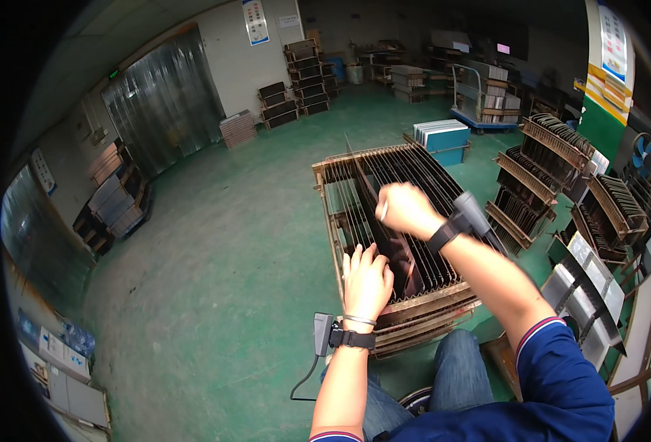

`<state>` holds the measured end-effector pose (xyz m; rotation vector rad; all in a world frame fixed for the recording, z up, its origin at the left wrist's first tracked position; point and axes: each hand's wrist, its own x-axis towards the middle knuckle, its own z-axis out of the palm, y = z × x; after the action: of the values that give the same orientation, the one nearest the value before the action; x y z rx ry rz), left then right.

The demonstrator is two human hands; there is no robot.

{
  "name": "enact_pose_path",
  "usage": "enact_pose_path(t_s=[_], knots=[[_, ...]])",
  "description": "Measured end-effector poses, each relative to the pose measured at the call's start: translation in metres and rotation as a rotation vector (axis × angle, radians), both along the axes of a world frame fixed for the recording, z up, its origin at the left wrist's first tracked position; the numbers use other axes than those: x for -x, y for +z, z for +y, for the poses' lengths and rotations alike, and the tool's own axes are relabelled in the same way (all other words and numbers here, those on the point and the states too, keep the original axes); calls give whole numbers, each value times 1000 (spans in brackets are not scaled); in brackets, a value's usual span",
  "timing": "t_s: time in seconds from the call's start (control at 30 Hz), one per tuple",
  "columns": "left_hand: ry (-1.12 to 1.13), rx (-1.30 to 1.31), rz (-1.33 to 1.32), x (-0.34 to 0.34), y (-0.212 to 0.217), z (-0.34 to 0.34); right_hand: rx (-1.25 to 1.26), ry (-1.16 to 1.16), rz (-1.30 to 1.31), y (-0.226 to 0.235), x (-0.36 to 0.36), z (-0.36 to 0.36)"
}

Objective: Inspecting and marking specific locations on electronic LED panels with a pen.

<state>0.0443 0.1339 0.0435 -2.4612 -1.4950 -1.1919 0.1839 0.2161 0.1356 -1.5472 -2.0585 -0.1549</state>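
In front of me stands a slotted rack [432, 296] with a tan, worn frame and rows of thin dark dividers. A dark, glossy flat panel [412, 283] stands on edge among the dividers, reflecting a hand. My left hand [367, 282] lies with fingers outstretched over the rack's left part, beside this panel. Above the rack's middle, my right hand [409, 211] is closed, slightly blurred. Something small and pale shows at its fingers, too unclear to name. Both wrists carry black straps with grey devices.
Several similar racks [529, 177] are stacked at the right. A blue-sided box of upright white panels [443, 144] stands beyond my rack. Farther back are a blue-based trolley [484, 127] and stacked racks [307, 77] by the wall. A strip curtain [165, 99] hangs at the left.
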Motion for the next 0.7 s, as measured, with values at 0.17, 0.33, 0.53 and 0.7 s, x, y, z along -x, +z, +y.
enact_pose_path(t_s=[0.17,0.33,0.53,0.7], knots=[[-35,22,-108,2,-4,1,-46,161,406,136,-78,-45],[-348,364,-901,16,19,-3,-34,368,870,131,-145,-112],[-761,667,-1492,9,57,-55,-21,341,1164,33,-161,-142],[-683,564,-1536,12,50,-77,40,422,1373,-17,-151,-162]])
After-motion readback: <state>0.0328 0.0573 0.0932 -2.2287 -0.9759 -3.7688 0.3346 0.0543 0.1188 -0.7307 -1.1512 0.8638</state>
